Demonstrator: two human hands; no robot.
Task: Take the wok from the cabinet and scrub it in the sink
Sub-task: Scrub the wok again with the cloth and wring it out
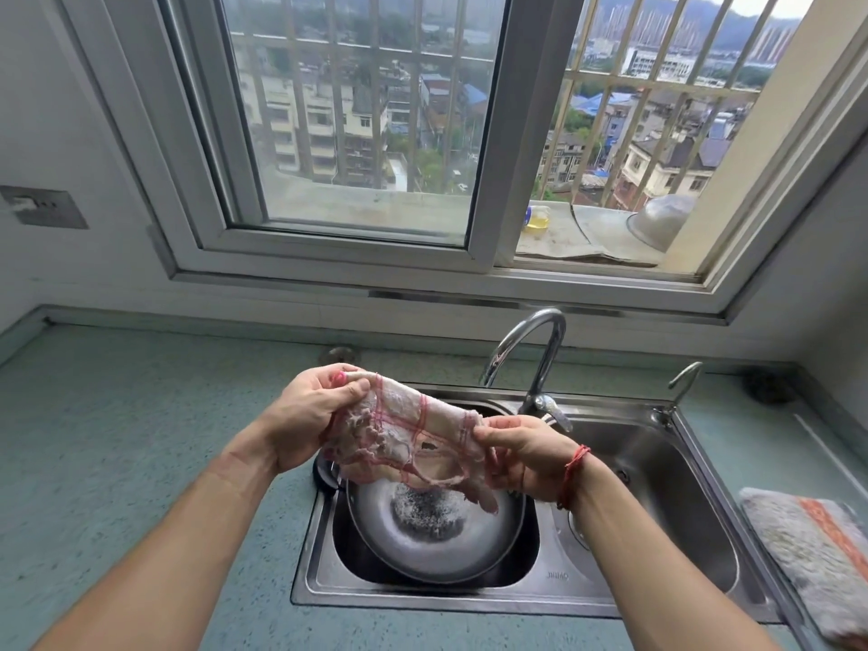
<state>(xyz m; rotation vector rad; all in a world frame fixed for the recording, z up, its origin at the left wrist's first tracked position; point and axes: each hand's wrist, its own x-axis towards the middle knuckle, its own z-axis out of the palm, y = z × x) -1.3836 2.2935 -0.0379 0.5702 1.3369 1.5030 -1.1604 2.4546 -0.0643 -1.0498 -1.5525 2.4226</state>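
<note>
Pink-checked rag [404, 439], pinched by left hand [310, 415] and right hand [521, 458], hangs over the wok [399, 549] at its six o'clock; best bunch it firmly before scrubbing the dark centre.

A grey-and-orange towel [808, 552] is laid on the blue-green tabletop [141, 439] at the right edge. A curved chrome faucet [535, 350] is mounted below the window [509, 133], with 1 smaller tap [683, 380] beside it. On the outer ledge [375, 206], a metal bowl [660, 220] is propped near a bottle [538, 218] of yellow liquid. A socket [44, 206] is set in the left wall [70, 110].
</note>
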